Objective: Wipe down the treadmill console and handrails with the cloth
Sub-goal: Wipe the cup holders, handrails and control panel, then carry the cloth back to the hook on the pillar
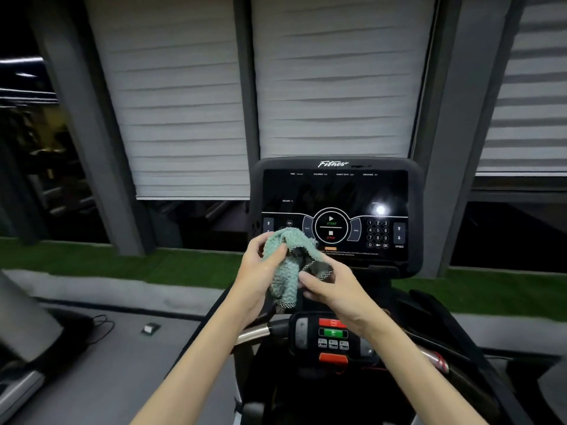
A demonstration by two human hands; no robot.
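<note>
Left hand [257,271] and right hand [329,286] gripping green cloth [285,265] (bunched), before console [336,191]

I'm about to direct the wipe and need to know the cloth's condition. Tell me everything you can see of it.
The cloth is pale green, nubbly terry-like fabric with a dark, speckled woven edge. It is bunched and crumpled, not spread flat, hanging partly downward. Both hands hold it: the left hand grips its left side, the right hand pinches its right edge. It sits in front of the console, low and left; contact with the screen cannot be told.
</note>
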